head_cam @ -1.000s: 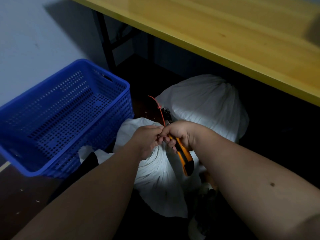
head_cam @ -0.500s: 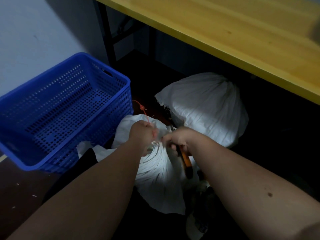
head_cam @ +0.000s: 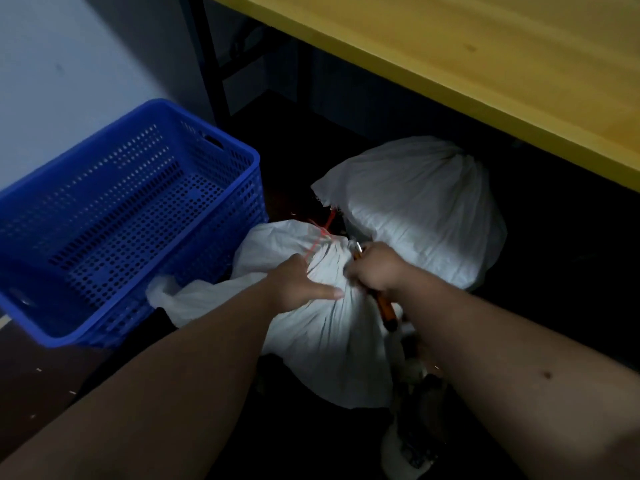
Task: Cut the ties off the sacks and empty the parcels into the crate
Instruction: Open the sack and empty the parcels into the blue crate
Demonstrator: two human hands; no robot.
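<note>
A white sack (head_cam: 325,337) stands on the dark floor in front of me, its neck gathered at the top. A thin red tie (head_cam: 320,237) sticks up from that neck. My left hand (head_cam: 299,284) presses on the sack just below the neck, pinching the lower end of the tie, thumb stretched out to the right. My right hand (head_cam: 375,270) grips an orange-handled cutter (head_cam: 384,306), whose metal tip sits at the right side of the neck. A second tied white sack (head_cam: 419,209) lies behind. The empty blue crate (head_cam: 114,216) stands to the left.
A yellow table top (head_cam: 485,64) overhangs the sacks from the upper right, with a black table leg (head_cam: 211,60) behind the crate. A pale wall (head_cam: 69,64) runs along the left. More white fabric (head_cam: 176,299) lies beside the crate, and some dark clutter (head_cam: 415,427) sits at the lower right.
My left hand has slid down from the neck onto the sack and spread out. The red tie now lies lower, over the neck. My right hand with the cutter has shifted right.
</note>
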